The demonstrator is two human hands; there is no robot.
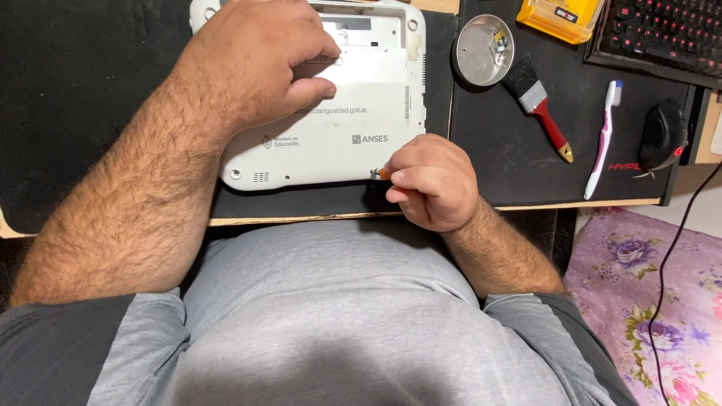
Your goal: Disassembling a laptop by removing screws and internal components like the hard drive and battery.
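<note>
A small white laptop (353, 128) lies upside down on a black desk mat (83, 83). My left hand (259, 64) rests flat on its underside, pressing it down near the far edge. My right hand (430, 180) is at the laptop's near right corner, fingers closed around a small screwdriver (381, 174) whose orange tip end shows at the corner. Most of the tool is hidden inside my fist.
A round metal dish (483, 49) with small parts sits right of the laptop. Beside it lie a red-handled paintbrush (543, 105) and a white-pink toothbrush (604, 139). A yellow case (560, 15), a keyboard (662, 34) and a black mouse (662, 135) are at the far right.
</note>
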